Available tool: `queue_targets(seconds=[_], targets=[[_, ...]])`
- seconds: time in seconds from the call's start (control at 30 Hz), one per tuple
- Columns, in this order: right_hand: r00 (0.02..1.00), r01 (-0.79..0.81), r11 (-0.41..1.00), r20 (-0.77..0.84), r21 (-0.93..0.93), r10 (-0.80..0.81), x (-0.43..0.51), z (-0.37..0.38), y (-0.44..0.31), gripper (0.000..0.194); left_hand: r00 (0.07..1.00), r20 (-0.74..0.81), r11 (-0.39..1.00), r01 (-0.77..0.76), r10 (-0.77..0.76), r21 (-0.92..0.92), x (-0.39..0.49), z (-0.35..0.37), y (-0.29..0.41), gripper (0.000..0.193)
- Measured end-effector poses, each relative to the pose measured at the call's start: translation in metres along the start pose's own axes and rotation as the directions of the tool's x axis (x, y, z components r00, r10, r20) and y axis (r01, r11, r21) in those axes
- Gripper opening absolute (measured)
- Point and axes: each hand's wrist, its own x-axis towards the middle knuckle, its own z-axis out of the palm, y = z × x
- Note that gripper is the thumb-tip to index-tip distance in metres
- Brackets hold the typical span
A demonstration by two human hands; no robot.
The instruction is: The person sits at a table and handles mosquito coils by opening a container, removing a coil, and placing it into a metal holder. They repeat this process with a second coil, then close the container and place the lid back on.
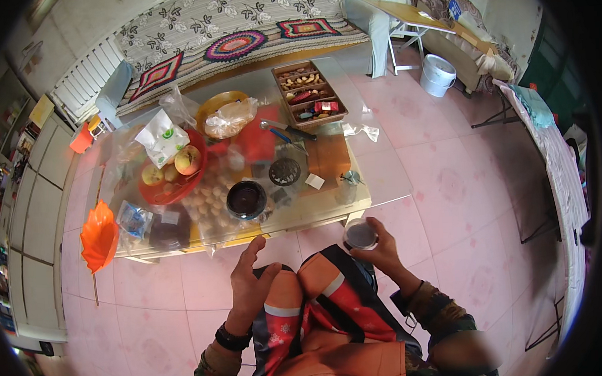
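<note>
Between the thumb and fingers of my right hand [381, 247] is a small round clear container [360, 235], dark inside, held beyond my right knee near the table's front edge. My left hand [252, 278] is raised over my left knee, fingers apart, holding nothing. In front of it, on the glass-topped table [327, 207], stands a round dark bowl or jar [246, 200]. Behind that lie a dark openwork metal disc [284, 172] and a small white square [314, 181]. A black-handled knife [301, 132] and a blue pen-like tool [280, 135] lie farther back.
A red fruit tray [200, 180], a yellow bowl [221, 100], plastic bags and a divided snack tray [309, 93] stand on the table. An orange leaf-shaped dish [99, 237] is at its left corner. Behind is a sofa [233, 14]; a folding table [557, 166] stands right.
</note>
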Motion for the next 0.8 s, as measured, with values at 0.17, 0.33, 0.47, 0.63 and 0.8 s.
queue_targets(seconds=[0.17,0.33,0.47,0.63,0.8], targets=[[0.994,0.044,0.999,0.1,0.03,-0.047,0.037,0.039,-0.002,0.089,0.995,-0.036,0.995,0.092,-0.093,-0.037,-0.005,-0.012,-0.009,0.057],[0.971,0.239,0.962,0.037,-0.13,-0.236,0.073,0.078,0.001,0.085,0.989,-0.098,0.993,0.105,-0.109,-0.045,-0.009,-0.022,-0.024,0.054],[0.963,0.269,0.937,0.053,-0.222,-0.264,0.104,0.101,0.01,0.078,0.981,-0.112,0.984,0.148,-0.159,-0.098,-0.003,-0.022,-0.037,0.053],[0.97,0.24,0.929,0.026,-0.281,-0.242,0.126,0.119,0.019,0.074,0.97,-0.139,0.968,0.172,-0.198,-0.181,0.014,-0.018,-0.05,0.058],[0.963,0.264,0.93,0.014,-0.257,-0.269,0.135,0.121,0.025,0.067,0.951,-0.183,0.927,0.181,-0.25,-0.328,0.033,-0.012,-0.064,0.062]])
